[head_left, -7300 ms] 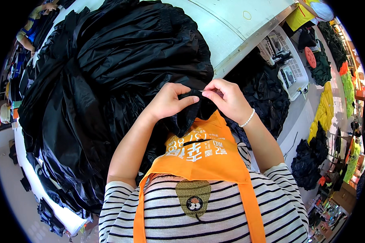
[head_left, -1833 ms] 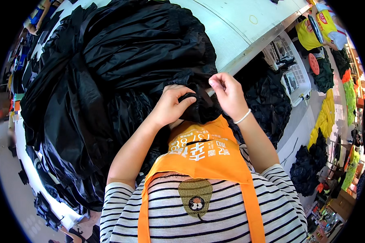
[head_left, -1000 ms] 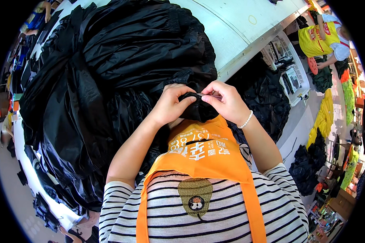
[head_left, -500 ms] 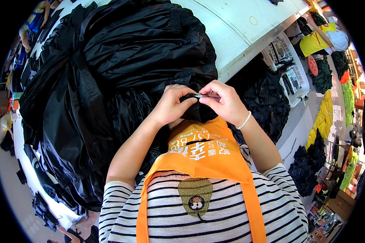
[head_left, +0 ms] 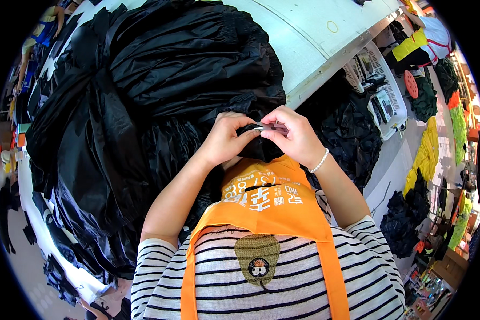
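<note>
My left hand is closed in a pinch on the edge of a black garment, just above the orange apron I wear. Facing it, my right hand has its fingers closed round a small slim tool that resembles thread snips, with a dark body and a light metal tip. That tip touches or nearly touches the cloth at my left fingertips; the exact contact is too small to make out. Beyond and left of my hands lies a big heap of shiny black garments with gathered elastic edges.
The heap rests on a pale table, whose edge runs toward my right. A white plastic basket with packets stands right of it, beside more black cloth. Yellow cloth lies further right. A person is at the upper right.
Both hands stay in nearly the same place, while the tool has turned slightly in my right fingers. At the upper right, the other person has changed posture.
</note>
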`<state>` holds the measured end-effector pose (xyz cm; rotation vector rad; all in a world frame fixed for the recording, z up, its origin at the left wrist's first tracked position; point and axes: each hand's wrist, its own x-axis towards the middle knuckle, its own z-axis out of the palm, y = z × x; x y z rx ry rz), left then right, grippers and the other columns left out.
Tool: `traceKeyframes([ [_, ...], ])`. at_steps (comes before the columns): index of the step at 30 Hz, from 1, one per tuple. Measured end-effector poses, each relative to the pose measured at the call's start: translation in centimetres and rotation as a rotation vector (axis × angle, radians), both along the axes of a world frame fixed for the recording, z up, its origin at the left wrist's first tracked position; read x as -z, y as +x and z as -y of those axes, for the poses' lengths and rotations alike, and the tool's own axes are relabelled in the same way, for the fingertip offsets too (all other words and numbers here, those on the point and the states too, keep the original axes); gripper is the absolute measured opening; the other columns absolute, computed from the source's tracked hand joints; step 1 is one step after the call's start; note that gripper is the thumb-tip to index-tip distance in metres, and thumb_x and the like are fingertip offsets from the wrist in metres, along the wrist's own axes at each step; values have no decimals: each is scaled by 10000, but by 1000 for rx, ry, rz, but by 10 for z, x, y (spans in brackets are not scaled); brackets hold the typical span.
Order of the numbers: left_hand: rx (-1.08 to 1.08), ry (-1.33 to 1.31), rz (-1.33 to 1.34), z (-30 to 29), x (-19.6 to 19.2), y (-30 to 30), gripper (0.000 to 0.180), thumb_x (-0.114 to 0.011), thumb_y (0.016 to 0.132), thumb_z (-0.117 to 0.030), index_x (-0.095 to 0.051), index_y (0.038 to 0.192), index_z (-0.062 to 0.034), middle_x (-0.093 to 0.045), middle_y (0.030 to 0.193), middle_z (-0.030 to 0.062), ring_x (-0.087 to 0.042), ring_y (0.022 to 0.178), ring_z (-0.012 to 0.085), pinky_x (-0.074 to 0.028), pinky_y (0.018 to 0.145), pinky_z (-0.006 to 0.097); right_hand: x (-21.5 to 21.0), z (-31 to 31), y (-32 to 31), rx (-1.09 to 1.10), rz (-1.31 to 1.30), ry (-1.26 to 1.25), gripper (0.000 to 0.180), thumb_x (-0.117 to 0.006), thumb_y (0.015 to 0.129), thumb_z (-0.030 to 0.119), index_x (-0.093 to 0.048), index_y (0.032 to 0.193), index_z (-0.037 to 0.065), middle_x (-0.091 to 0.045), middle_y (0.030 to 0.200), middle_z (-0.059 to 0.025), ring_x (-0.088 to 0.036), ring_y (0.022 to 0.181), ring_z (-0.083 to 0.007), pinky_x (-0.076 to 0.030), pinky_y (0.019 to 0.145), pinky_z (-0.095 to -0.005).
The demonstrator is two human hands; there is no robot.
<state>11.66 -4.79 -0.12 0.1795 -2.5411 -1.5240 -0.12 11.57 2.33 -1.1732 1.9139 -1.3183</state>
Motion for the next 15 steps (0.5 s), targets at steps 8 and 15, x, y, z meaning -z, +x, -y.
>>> traceKeyframes([
  [8, 16, -11, -17, 1, 2, 0, 166, -692, 795, -143, -675, 884, -3, -658, 821, 140, -619, 782, 274, -442, 768, 348, 6, 3, 2, 0, 30, -31, 135, -684, 810, 56, -594, 899, 11, -573, 826, -69, -602, 720, -155, -482, 637, -255],
  [15, 28, 33, 34, 3, -3, 0, 152, -681, 798, -126, -676, 878, 4, -655, 801, 124, -614, 765, 243, -446, 748, 330, 3, 4, 5, 55, 102, -75, 299, -767, 744, 90, -629, 989, -12, -591, 855, -74, -583, 744, -120, -484, 676, -244],
])
